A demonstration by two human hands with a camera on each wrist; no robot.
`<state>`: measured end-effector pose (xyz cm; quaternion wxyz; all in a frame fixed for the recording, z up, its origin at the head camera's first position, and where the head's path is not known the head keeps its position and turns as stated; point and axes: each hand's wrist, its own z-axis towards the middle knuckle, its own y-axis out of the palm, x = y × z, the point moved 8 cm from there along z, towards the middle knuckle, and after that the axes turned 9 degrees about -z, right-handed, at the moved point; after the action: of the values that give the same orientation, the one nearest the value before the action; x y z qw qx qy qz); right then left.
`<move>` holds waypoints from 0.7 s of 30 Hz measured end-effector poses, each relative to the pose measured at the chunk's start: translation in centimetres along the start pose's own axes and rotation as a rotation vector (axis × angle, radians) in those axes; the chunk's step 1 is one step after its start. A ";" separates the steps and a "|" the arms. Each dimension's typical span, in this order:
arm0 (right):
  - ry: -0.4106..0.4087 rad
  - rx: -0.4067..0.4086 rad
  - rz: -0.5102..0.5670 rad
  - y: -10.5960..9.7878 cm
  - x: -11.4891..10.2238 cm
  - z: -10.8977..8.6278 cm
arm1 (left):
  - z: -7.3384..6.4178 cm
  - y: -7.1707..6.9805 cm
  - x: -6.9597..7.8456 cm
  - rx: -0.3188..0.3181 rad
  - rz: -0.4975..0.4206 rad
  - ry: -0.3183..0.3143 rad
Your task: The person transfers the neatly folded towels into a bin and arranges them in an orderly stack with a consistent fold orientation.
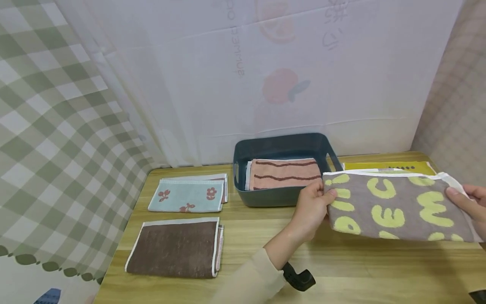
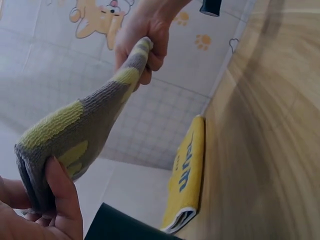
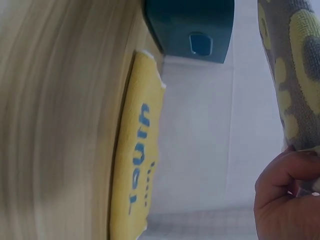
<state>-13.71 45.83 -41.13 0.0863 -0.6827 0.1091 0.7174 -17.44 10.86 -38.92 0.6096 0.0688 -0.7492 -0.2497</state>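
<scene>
A folded grey towel [image 1: 398, 209] with yellow-green letters hangs above the right part of the table, held between both hands. My left hand [image 1: 312, 207] pinches its left end, thumb on the near face, close to the basket's front right corner. At the other end my right hand [image 1: 472, 204] grips the white-edged corner; in the left wrist view that right hand [image 2: 145, 42] has its fingers curled round the cloth. Behind the towel, partly hidden by it, a folded yellow towel [image 3: 135, 150] with blue lettering lies on the table.
A dark teal basket [image 1: 265, 198] at the back holds a folded pink towel [image 1: 286, 173] with brown wavy lines. On the left of the wooden table [image 1: 258, 236] lie a light blue flowered towel [image 1: 190, 195] and a brown towel [image 1: 174, 249], both folded. Curtains hang behind and beside the table.
</scene>
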 end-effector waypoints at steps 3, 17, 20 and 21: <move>-0.015 -0.073 0.067 2.6 -1.8 -0.6 | 0.2 -0.7 0.8 0.023 -0.003 0.030; 0.080 -0.252 -0.229 9.3 -5.1 0.7 | 0.8 -4.4 5.1 0.077 -0.002 0.167; 0.080 -0.242 -0.369 10.3 -5.6 1.3 | 1.0 -5.3 6.1 0.089 0.011 0.183; 0.075 -0.238 -0.401 10.7 -5.7 1.4 | 1.0 -5.6 6.4 0.097 0.019 0.189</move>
<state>-17.67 36.08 -34.93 0.1420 -0.7222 -0.1109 0.6678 -21.08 3.71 -36.01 0.6757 0.1144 -0.7003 -0.2001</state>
